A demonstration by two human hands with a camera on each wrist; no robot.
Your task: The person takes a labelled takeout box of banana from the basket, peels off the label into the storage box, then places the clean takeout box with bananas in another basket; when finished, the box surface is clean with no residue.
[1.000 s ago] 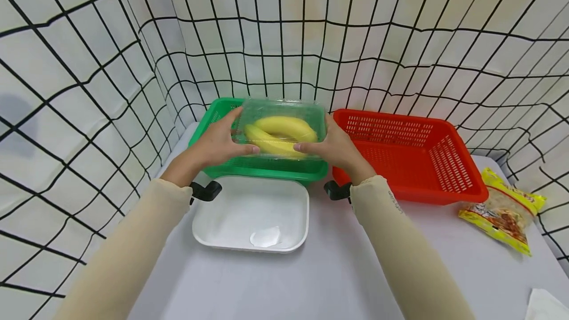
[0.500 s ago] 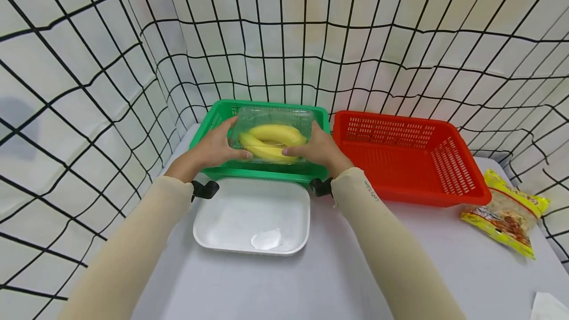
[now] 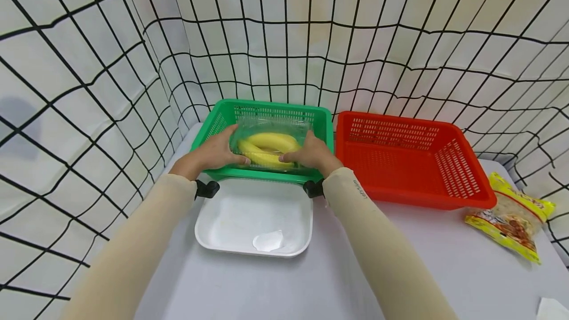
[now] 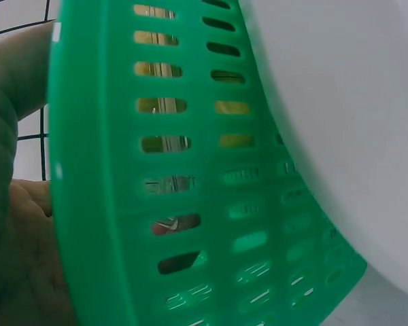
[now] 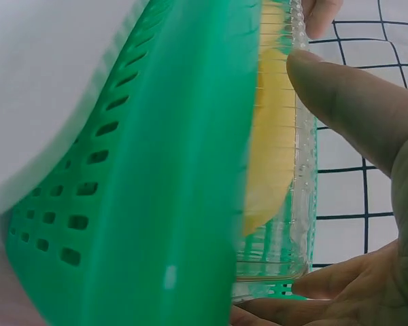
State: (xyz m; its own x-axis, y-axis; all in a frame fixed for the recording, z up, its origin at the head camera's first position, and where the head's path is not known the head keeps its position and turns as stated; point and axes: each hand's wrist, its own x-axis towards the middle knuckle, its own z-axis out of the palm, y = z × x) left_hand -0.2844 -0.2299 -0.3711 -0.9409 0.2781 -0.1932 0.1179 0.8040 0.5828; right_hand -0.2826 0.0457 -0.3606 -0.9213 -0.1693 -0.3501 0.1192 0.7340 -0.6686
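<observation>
Both hands, left point(image 3: 213, 153) and right point(image 3: 313, 154), fingers curled round clear banana box point(image 3: 270, 143), inside green basket point(image 3: 324, 127).

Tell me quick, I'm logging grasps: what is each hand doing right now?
Left hand: grips the clear banana box by its left end.
Right hand: grips the box's right end.

Clear plastic clamshell box point(image 3: 271, 137), lid closed, level, sits low inside green perforated basket point(image 3: 320, 122) at far centre-left of table. Two yellow bananas point(image 3: 268, 146) inside box, curved, lying side by side lengthwise left to right. Box gripped at both short ends: left hand point(image 3: 218, 151) on left end, right hand point(image 3: 313, 154) on right end, thumbs over near edge.
</observation>
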